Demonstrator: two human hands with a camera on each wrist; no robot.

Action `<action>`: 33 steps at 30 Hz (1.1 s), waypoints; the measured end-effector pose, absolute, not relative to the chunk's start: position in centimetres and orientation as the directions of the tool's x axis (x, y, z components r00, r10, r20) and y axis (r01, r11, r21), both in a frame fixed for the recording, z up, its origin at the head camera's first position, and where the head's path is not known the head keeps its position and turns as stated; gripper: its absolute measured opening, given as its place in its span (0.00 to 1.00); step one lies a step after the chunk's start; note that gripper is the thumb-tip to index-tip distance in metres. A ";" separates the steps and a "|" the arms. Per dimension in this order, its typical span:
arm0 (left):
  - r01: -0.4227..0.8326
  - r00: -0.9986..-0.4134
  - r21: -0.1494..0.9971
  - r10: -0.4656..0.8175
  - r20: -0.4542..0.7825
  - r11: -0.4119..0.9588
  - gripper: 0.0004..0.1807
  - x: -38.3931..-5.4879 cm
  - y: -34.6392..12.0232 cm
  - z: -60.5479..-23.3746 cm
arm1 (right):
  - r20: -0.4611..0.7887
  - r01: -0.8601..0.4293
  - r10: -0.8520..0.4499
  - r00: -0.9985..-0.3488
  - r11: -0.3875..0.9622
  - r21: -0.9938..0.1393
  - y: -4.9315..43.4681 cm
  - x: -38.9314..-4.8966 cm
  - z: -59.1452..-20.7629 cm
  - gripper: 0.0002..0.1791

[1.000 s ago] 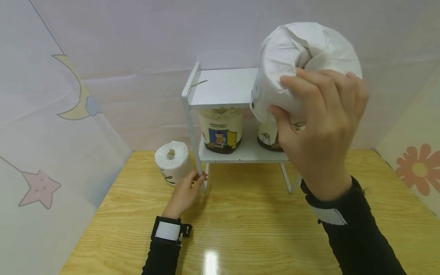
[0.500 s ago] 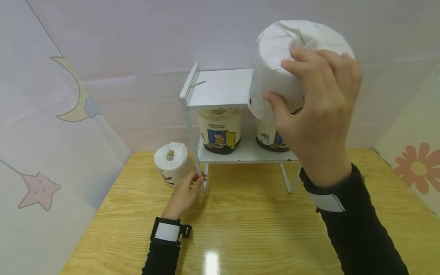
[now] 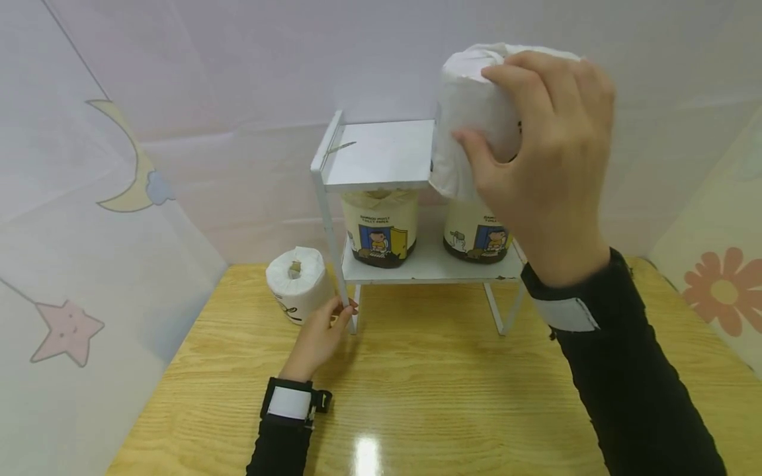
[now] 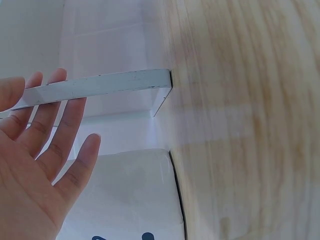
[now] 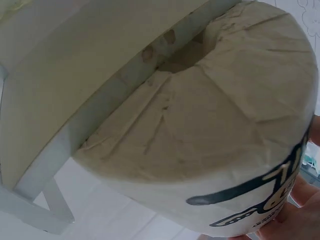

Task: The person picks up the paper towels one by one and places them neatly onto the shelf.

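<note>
My right hand (image 3: 550,145) grips a white-wrapped toilet roll (image 3: 473,109) from above and the near side, at the right part of the white two-tier shelf rack (image 3: 381,155). In the right wrist view, the top board's edge (image 5: 115,82) covers part of the roll's underside (image 5: 225,110), so the roll overhangs it. Contact between them cannot be told. Low on the left, my left hand (image 3: 321,337) holds the rack's front leg (image 4: 110,84), thumb on one side and fingers behind. Another white toilet roll (image 3: 297,281) stands on the table just left of that hand.
Two cream toilet rolls with printed pictures stand on the lower tier, one at left (image 3: 381,228) and one at right (image 3: 478,231), partly covered by the raised roll. The wooden table (image 3: 428,383) meets pale printed walls (image 3: 250,178) at the back and sides.
The right hand has risen in view and shifted slightly left with its roll, whose top face now shows less. More of the lower right roll is visible. The left hand stays on the leg.
</note>
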State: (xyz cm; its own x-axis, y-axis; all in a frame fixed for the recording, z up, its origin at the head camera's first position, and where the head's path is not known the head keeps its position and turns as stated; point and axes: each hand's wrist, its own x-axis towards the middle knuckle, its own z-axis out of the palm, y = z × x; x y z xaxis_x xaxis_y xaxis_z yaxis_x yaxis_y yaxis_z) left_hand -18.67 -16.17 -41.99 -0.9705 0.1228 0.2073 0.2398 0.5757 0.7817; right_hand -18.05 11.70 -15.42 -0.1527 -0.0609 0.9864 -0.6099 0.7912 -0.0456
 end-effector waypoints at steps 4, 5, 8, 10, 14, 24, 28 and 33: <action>0.244 -0.969 0.783 0.124 0.212 0.572 0.09 -18.7 -16.2 -42.1 | 0.982 -0.608 -0.061 -0.179 0.791 -0.061 11.9 -18.5 -15.1 0.21; 0.245 -0.969 0.783 0.124 0.212 0.572 0.09 -18.7 -16.2 -42.1 | 0.981 -0.604 -0.061 -0.185 0.795 -0.064 12.0 -18.6 -15.0 0.21; 0.236 -0.971 0.786 0.121 0.204 0.572 0.09 -18.7 -16.2 -42.1 | 0.978 -0.592 -0.065 -0.200 0.803 -0.068 12.0 -18.8 -14.5 0.22; 0.241 -0.970 0.783 0.124 0.207 0.574 0.10 -18.7 -16.2 -42.0 | 0.976 -0.584 -0.070 -0.207 0.809 -0.066 12.0 -18.8 -14.3 0.23; 0.237 -0.971 0.778 0.122 0.205 0.582 0.10 -18.7 -16.2 -41.9 | 0.976 -0.571 -0.082 -0.203 0.819 -0.050 11.7 -18.9 -14.2 0.23; 0.245 -0.969 0.773 0.126 0.212 0.585 0.10 -18.8 -16.3 -42.0 | 0.954 -0.491 -0.081 -0.287 0.868 -0.074 11.1 -20.7 -14.3 0.25; 0.247 -0.969 0.774 0.129 0.212 0.583 0.10 -18.8 -16.3 -42.0 | 0.948 -0.483 -0.066 -0.311 0.870 -0.098 11.2 -21.5 -14.3 0.25; 0.248 -0.968 0.771 0.122 0.218 0.586 0.09 -18.8 -16.3 -41.8 | 0.950 -0.472 -0.072 -0.304 0.878 -0.085 11.1 -22.3 -14.3 0.24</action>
State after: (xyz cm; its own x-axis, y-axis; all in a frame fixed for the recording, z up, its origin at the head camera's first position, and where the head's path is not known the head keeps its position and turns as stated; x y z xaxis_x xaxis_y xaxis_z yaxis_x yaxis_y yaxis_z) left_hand -18.85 -16.30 -41.81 -0.9683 0.1223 0.2179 0.2477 0.5861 0.7715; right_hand -22.31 11.12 -14.28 -0.3045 -0.0721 0.9498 -0.4720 0.8775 -0.0847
